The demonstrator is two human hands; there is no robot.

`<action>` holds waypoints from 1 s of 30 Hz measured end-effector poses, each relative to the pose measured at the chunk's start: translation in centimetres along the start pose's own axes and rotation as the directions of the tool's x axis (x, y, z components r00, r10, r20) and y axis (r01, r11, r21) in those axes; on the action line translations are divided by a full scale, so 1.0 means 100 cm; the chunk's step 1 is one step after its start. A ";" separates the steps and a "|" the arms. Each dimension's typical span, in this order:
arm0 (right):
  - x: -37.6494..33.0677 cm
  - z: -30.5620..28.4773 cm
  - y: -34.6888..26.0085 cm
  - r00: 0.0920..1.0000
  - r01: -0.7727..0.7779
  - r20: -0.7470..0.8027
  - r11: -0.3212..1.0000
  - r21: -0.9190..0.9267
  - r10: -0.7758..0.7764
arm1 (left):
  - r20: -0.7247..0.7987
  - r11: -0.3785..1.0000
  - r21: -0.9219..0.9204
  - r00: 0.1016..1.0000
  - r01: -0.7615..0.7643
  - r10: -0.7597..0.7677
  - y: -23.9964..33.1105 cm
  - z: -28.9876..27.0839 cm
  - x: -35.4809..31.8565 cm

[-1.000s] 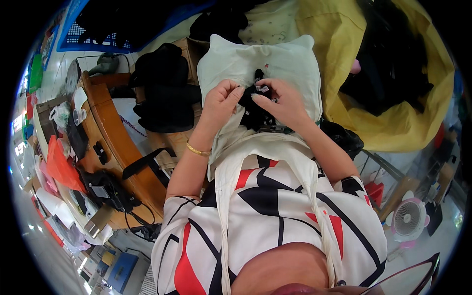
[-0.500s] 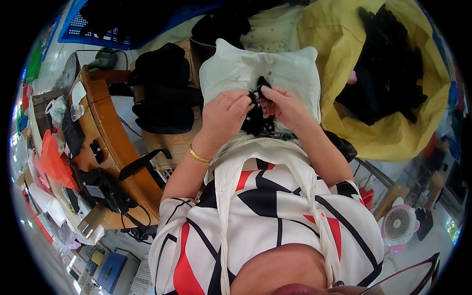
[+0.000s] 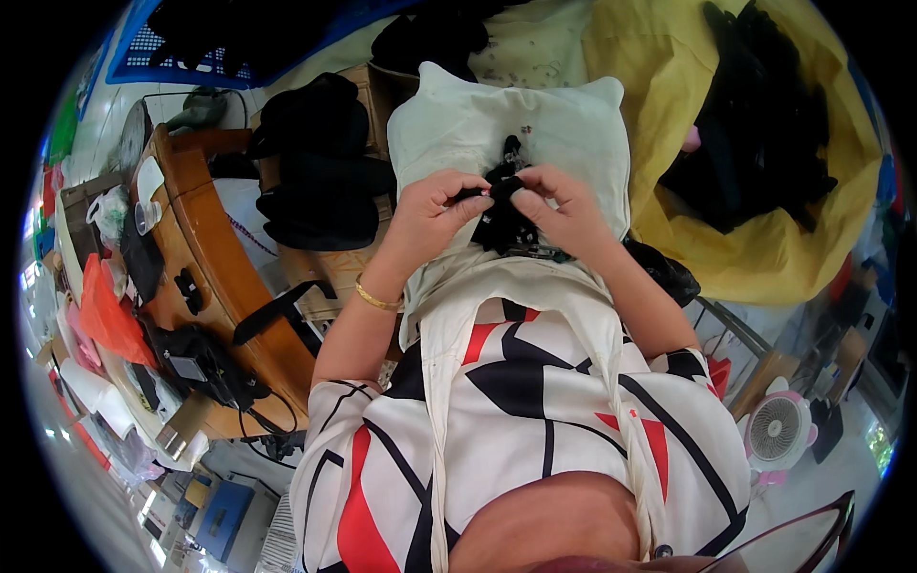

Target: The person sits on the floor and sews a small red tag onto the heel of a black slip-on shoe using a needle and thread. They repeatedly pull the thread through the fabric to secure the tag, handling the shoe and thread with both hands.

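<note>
On my lap lies a white cushion (image 3: 478, 105), and my two hands meet over it. Thumb and fingers of my left hand (image 3: 435, 212) pinch one end of a small black fabric piece (image 3: 502, 188). My right hand (image 3: 565, 208) grips the other end, close by. A tiny reddish-white spot shows at the left fingertips; I cannot make out what it is. Beneath the hands, more black fabric pieces (image 3: 506, 232) with pale specks lie on the cushion, partly covered by the fingers.
To the right stands a yellow sack (image 3: 659, 181) full of black items (image 3: 755, 143). Stacked black fabric pieces (image 3: 320, 205) lie on cardboard at left, beside a wooden table (image 3: 205, 239) with a black bag (image 3: 196, 368). A blue basket (image 3: 143, 48) is far left, a small fan (image 3: 776, 430) lower right.
My hands have turned and come lower, drawing the black piece out sideways between them. A dark tip that stood up by the right fingers now shows on the cushion behind them.
</note>
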State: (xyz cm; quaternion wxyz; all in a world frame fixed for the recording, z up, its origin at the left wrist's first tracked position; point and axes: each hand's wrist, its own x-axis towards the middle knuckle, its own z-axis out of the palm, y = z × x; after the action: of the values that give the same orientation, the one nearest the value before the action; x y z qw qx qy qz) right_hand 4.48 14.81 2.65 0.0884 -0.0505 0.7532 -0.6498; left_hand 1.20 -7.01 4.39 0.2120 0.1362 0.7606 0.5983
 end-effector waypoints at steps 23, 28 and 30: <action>-0.003 -0.012 -0.038 0.953 0.194 0.250 0.979 -0.060 -0.173 | 0.084 0.948 -0.287 0.989 0.140 -0.121 0.007 0.011 -0.021; -0.010 -0.003 -0.039 0.969 0.226 0.145 0.951 -0.210 -0.198 | 0.017 0.903 -0.397 0.985 0.165 -0.173 0.015 0.017 -0.024; -0.009 0.000 -0.039 0.960 0.278 0.109 0.936 -0.215 -0.259 | -0.005 0.858 -0.484 0.979 0.175 -0.202 0.014 0.020 -0.026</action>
State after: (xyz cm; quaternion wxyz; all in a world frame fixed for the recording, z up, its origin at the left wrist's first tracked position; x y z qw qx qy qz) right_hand 5.21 14.36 6.58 0.0221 -0.1883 0.8047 -0.5626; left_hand 4.41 -6.14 5.74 0.2755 -0.0123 0.6035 0.7482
